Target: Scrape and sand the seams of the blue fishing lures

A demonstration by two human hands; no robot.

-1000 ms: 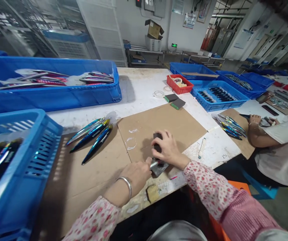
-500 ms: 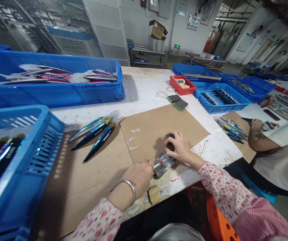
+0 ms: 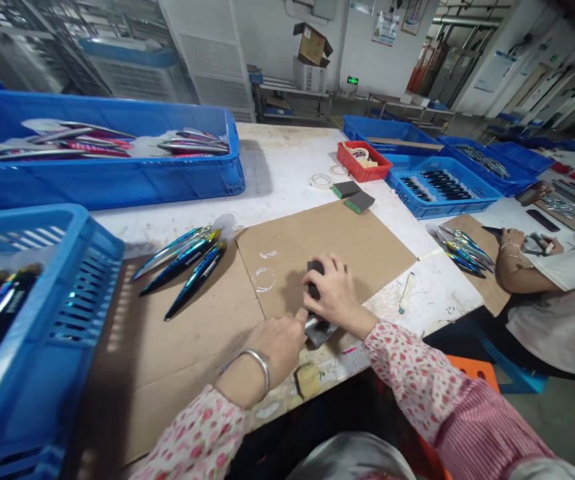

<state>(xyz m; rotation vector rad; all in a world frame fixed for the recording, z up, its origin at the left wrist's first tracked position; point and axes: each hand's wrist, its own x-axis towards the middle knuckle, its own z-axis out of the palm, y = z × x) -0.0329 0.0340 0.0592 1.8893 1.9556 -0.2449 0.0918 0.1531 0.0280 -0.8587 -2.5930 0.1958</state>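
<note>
My right hand (image 3: 335, 293) is closed round a dark sanding block (image 3: 314, 275) and presses it down on a shiny silver fishing lure (image 3: 320, 330) lying on the brown cardboard sheet (image 3: 347, 243). My left hand (image 3: 280, 343), with a metal bangle on the wrist, pinches the near end of that lure. Most of the lure is hidden under my hands. Three glossy blue-green lures (image 3: 187, 260) lie side by side on the cardboard to the left.
Blue crates (image 3: 117, 180) with lures stand at the left and back. A red tray (image 3: 362, 163), tape rolls (image 3: 321, 181) and two sanding blocks (image 3: 352, 195) lie farther back. A person in white (image 3: 547, 293) works at the right beside more lures (image 3: 462, 250).
My right hand slid the block to the right along the lure, then back left over it. My left hand kept its hold on the lure's end.
</note>
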